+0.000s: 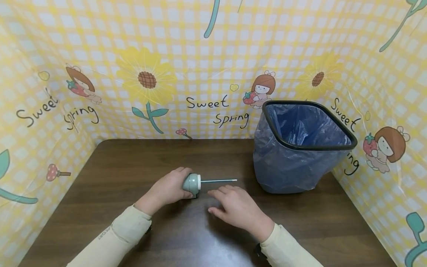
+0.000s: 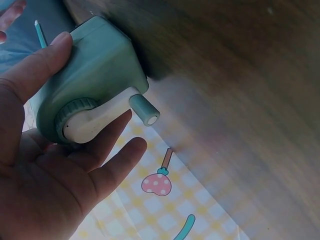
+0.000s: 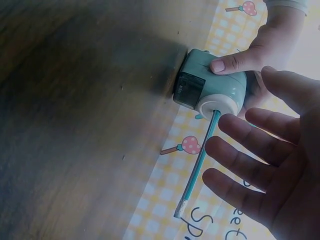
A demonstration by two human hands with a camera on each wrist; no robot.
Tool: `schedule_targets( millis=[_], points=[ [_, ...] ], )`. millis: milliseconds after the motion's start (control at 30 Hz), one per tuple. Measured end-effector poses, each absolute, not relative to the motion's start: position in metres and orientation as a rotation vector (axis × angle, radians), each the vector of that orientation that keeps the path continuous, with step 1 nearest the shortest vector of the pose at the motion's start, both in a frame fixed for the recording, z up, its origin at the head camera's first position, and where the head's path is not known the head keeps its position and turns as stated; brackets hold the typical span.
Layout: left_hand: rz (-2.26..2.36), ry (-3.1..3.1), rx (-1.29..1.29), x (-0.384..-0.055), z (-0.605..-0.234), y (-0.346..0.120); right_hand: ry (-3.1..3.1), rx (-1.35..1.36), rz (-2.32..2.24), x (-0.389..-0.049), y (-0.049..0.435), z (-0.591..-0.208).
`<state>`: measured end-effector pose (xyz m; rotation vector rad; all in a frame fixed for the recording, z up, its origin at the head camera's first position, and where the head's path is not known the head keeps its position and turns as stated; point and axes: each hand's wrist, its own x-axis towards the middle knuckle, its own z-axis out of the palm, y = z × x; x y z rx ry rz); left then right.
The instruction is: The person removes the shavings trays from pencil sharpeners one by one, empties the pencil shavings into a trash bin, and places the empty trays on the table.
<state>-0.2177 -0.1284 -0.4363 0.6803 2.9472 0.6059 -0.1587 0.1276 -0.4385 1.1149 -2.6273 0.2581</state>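
Observation:
My left hand (image 1: 169, 186) grips a green crank pencil sharpener (image 2: 102, 65) around its body, thumb on one side and fingers on the other. Its white crank arm (image 2: 97, 117) with a green knob shows in the left wrist view. A teal pencil (image 3: 200, 162) sticks out of the sharpener's white round front, its eraser end pointing right in the head view. My right hand (image 1: 233, 207) hovers just beside the pencil with relaxed, spread fingers and holds nothing. A dark window (image 3: 189, 91) shows low on the sharpener's front.
A bin (image 1: 283, 168) with a dark rim and a bluish plastic liner stands at the back right of the brown wooden table (image 1: 140, 155). Yellow checked sheeting (image 1: 200, 66) with printed flowers and lettering surrounds the table at the back and sides.

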Motion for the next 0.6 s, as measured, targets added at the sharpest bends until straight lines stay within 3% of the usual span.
schedule_targets(
  millis=[600],
  points=[
    [0.64,2.956,0.69,-0.213,-0.424,-0.123,-2.637,1.103,0.267,-0.157,0.128,-0.438]
  ],
)
